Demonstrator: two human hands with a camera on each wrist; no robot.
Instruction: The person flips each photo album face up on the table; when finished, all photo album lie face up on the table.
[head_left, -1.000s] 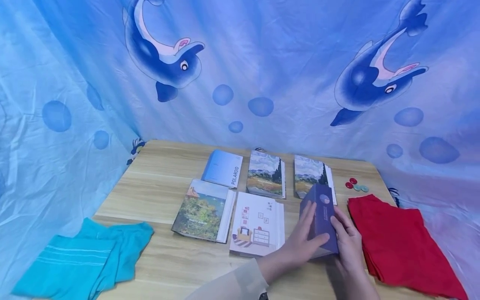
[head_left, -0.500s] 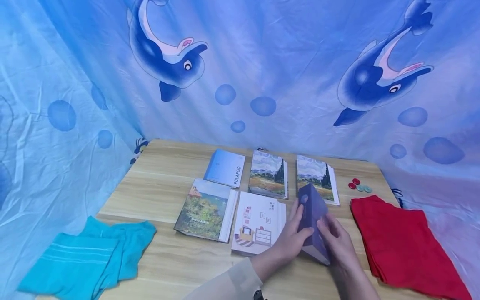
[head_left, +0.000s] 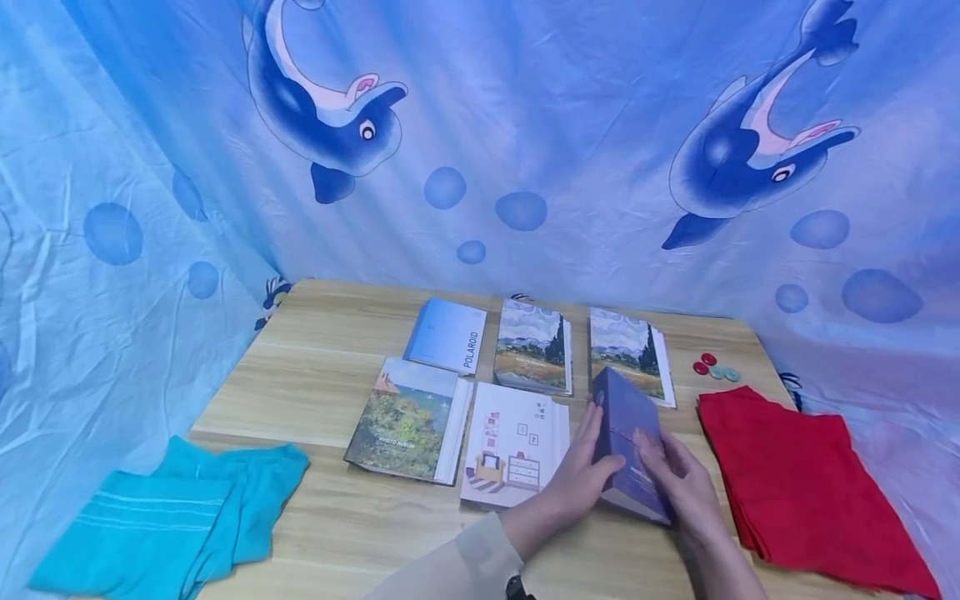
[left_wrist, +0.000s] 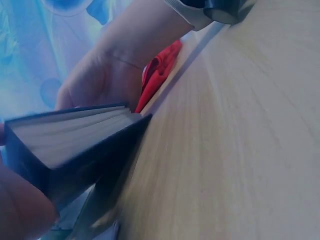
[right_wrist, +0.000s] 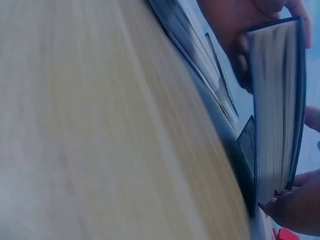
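You hold the purple book (head_left: 628, 446) tilted between both hands: left hand (head_left: 581, 477) and right hand (head_left: 678, 483) fingers curled round it. Next, judge a spot beside your fingers on the worktop (head_left: 315, 367).

The wooden table (head_left: 315, 367) carries 5 books, a teal cloth (head_left: 165, 517), a red cloth (head_left: 802, 483) and buttons (head_left: 714, 369).

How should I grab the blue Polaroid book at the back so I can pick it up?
Probably by its long edges. The Polaroid book lies flat on the table, with bare wood on its left. Come from that left side, slide fingers under the edge, thumb on top; the painted-cover book crowds its right.
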